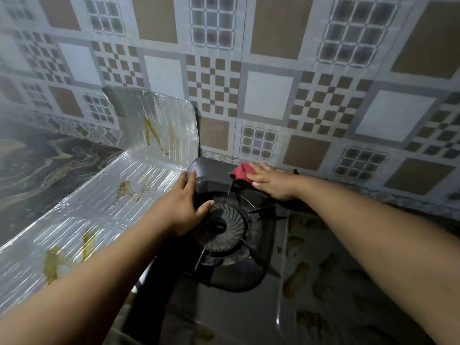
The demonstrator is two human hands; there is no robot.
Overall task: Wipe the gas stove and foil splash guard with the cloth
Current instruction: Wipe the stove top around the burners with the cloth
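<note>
Your right hand (270, 181) lies flat on the red cloth (242, 170), fingers spread and pressing it down rather than clamped around it, at the far right corner of the gas stove (224, 277), close to the tiled wall (268, 95). Your left hand (185, 207) is also open, its grip apart: palm on the stove's left edge, thumb reaching toward the burner (219, 226) and fingertips near the far left corner, apparently steadying the body. Judging by how things lie, you are early in the job. The cloth is working only the back strip of the stove top; the burner ring and the pan support around it look dull and grimy, and the dark surface in front of the burner shows no sign of a wipe that I can tell. The foil splash guard (154, 130) looks untouched: brown streaks run down its upright back panel, and at least 3 yellowish-brown patches sit on the long side panel lying to your left. The desk (323, 282) on the right of the stove carries brownish blotches too, though those lie outside the task. What remains, then, is most of the stove and all of the foil.
</note>
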